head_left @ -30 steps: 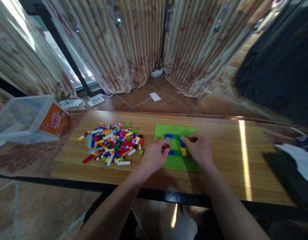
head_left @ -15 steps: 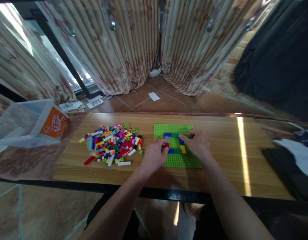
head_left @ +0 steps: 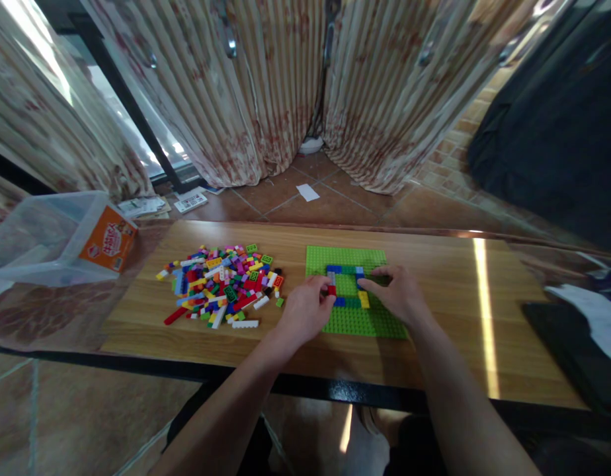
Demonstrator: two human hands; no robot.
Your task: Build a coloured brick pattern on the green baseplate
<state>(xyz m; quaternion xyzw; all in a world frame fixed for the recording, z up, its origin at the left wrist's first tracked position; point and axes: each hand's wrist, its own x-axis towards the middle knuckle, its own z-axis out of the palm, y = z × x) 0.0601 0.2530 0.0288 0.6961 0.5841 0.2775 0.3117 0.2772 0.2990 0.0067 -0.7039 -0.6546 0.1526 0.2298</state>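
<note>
In the head view, a green baseplate (head_left: 358,326) lies flat on the tabletop (head_left: 449,311), bearing a squarish ring of bricks (head_left: 349,270); take that ring as the dial's centre. The left hand (head_left: 308,309) comes in from about eight o'clock, thumb and forefinger beside a red brick (head_left: 331,290) at nine; whether they pinch it, I cannot tell. The right hand (head_left: 399,291) is at three o'clock, thumb and forefinger spread, thumb tip at a dark blue brick (head_left: 360,277) — perhaps to press or align it, while the left seemingly steadies the opposite side. The ring's yellow brick (head_left: 364,299) sits at four. Farther out at nine lies a loose brick pile (head_left: 236,284) — placed, I judge, within the left hand's easy reach but off the baseplate.
</note>
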